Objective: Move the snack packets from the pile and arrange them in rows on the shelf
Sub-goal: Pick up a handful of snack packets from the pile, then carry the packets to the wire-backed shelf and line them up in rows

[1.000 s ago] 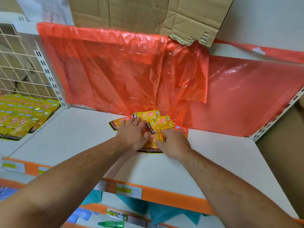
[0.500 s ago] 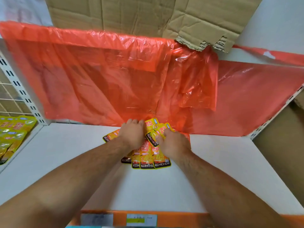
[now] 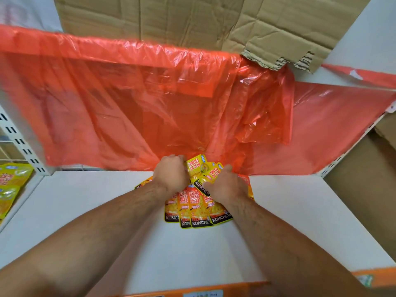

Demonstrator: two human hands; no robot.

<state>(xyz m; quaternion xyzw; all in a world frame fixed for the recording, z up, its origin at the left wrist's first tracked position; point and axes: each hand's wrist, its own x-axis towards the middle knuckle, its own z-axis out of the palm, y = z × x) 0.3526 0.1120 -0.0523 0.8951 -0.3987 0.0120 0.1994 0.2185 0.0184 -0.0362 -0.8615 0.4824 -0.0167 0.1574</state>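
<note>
A pile of yellow-and-orange snack packets marked KONCHEW lies on the white shelf, close to its back. My left hand curls over the top left of the pile and grips packets there. My right hand holds a packet at the top right, thumb pressed on its black label. Several packets fan out below both hands, labels toward me. My hands hide the middle of the pile.
Red plastic sheet hangs across the back of the shelf. Torn cardboard lies above it. More yellow packets sit in the neighbouring bay at left, past a white slotted upright. An orange price rail edges the shelf front.
The view has closed in on the shelf. Both hands have bunched the packets closer together, and several packets now fan out below them toward me.
</note>
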